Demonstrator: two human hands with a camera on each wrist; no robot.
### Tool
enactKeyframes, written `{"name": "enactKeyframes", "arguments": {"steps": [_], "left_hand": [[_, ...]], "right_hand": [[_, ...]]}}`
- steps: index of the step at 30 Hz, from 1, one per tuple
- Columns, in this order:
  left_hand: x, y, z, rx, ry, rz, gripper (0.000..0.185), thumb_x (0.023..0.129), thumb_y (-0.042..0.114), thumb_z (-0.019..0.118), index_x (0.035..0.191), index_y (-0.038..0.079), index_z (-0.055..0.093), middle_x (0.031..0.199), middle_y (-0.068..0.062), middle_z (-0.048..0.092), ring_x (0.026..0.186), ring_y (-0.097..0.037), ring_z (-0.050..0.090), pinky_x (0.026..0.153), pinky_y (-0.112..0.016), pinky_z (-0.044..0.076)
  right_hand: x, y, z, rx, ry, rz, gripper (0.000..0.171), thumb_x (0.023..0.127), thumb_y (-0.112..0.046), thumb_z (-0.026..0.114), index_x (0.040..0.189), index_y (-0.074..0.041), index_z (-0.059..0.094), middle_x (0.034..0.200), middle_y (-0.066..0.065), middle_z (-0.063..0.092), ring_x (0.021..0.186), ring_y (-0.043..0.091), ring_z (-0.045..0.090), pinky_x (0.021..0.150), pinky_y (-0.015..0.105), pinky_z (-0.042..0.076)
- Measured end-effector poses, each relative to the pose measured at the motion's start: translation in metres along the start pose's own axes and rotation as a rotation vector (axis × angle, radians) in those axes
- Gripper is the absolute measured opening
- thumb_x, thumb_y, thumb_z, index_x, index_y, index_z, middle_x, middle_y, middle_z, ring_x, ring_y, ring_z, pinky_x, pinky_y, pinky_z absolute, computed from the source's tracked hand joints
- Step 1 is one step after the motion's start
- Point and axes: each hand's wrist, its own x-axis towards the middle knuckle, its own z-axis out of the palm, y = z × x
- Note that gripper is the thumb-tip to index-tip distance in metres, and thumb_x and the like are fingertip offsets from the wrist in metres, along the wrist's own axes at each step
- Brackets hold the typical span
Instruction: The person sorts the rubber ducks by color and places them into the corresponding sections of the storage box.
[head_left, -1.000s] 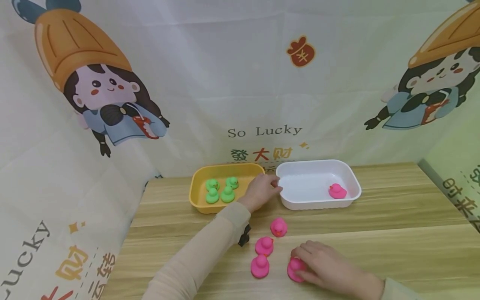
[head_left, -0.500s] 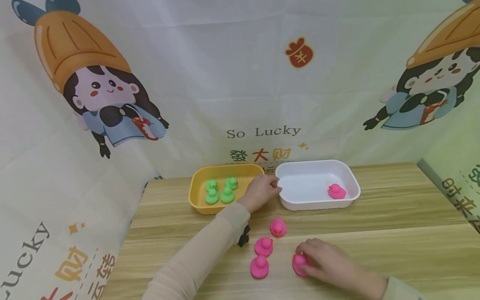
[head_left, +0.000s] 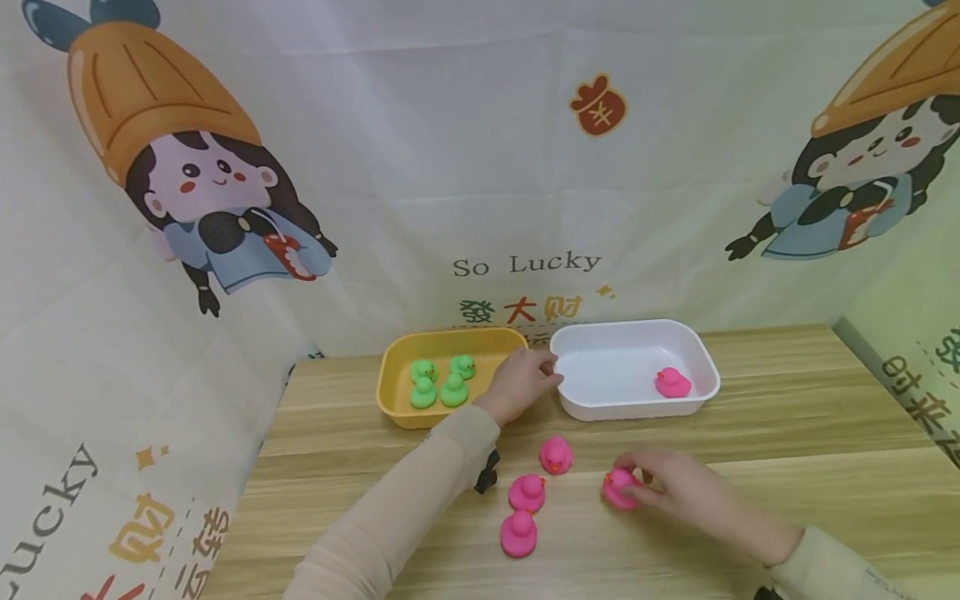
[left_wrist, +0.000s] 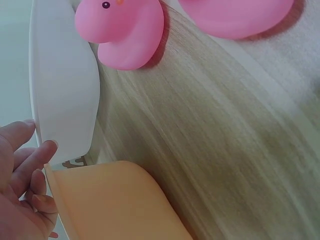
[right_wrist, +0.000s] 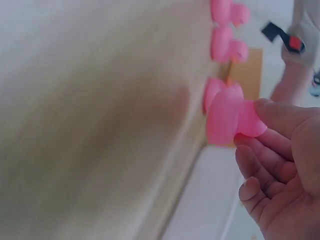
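Observation:
My right hand point(head_left: 678, 486) pinches a pink rubber duck point(right_wrist: 223, 117) by its head between thumb and fingers, just over the table. The right wrist view shows the duck's flat base turned toward the left. At the gap between the two trays, my left hand point(head_left: 519, 385) pinches the near-left rim of the white tray point(left_wrist: 67, 85), with its other fingers over the yellow tray point(left_wrist: 115, 200). Inside the white tray lies one pink duck point(head_left: 672, 382). Several green ducks point(head_left: 453, 389) sit in the yellow tray's left part.
Three more pink ducks stand on the wooden table point(head_left: 795, 433): a far one point(head_left: 556, 456), a middle one point(head_left: 527, 493) and a near one point(head_left: 519, 533). Behind the trays rises a printed cloth backdrop point(head_left: 420, 167). My left forearm point(head_left: 405, 500) crosses the table beside the ducks.
My right hand has lifted the pink duck from the near table and carried it away from me and slightly right. The left hand stays at the white tray's rim.

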Motion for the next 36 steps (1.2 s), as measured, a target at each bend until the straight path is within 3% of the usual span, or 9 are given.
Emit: {"name": "enactKeyframes", "arguments": {"steps": [7, 18, 26, 36], "left_hand": [[0.000, 0.000, 0.001, -0.005, -0.007, -0.003, 0.039, 0.102, 0.027, 0.070, 0.135, 0.006, 0.068, 0.109, -0.002, 0.073, 0.100, -0.018, 0.056, 0.088, -0.029, 0.051], [-0.001, -0.001, 0.001, -0.002, -0.010, -0.003, 0.040, 0.102, 0.028, 0.070, 0.135, 0.007, 0.068, 0.110, -0.002, 0.073, 0.100, -0.017, 0.056, 0.087, -0.027, 0.051], [0.000, -0.001, -0.001, 0.007, -0.001, 0.002, 0.039, 0.102, 0.028, 0.070, 0.134, 0.007, 0.069, 0.110, -0.002, 0.073, 0.100, -0.018, 0.056, 0.088, -0.028, 0.051], [0.000, 0.000, -0.001, 0.030, 0.004, 0.016, 0.038, 0.101, 0.027, 0.071, 0.133, 0.007, 0.070, 0.107, -0.001, 0.073, 0.099, -0.017, 0.057, 0.089, -0.028, 0.051]], "right_hand": [[0.011, 0.021, -0.029, -0.026, 0.110, -0.107, 0.025, 0.084, -0.001, 0.083, 0.106, -0.010, 0.073, 0.092, -0.004, 0.071, 0.076, 0.003, 0.055, 0.061, 0.023, 0.049], [0.030, 0.043, -0.060, -0.104, 0.207, -0.105, 0.031, 0.075, 0.002, 0.089, 0.099, -0.009, 0.073, 0.089, -0.008, 0.067, 0.074, 0.005, 0.053, 0.062, 0.028, 0.050], [0.045, 0.052, -0.077, -0.095, 0.111, 0.088, 0.024, 0.086, -0.008, 0.084, 0.107, -0.004, 0.074, 0.091, -0.005, 0.067, 0.081, 0.012, 0.056, 0.067, 0.031, 0.052], [0.058, 0.073, -0.079, -0.077, 0.084, 0.180, 0.021, 0.091, -0.010, 0.080, 0.109, -0.002, 0.073, 0.096, 0.002, 0.069, 0.084, 0.017, 0.057, 0.072, 0.034, 0.051]]}}
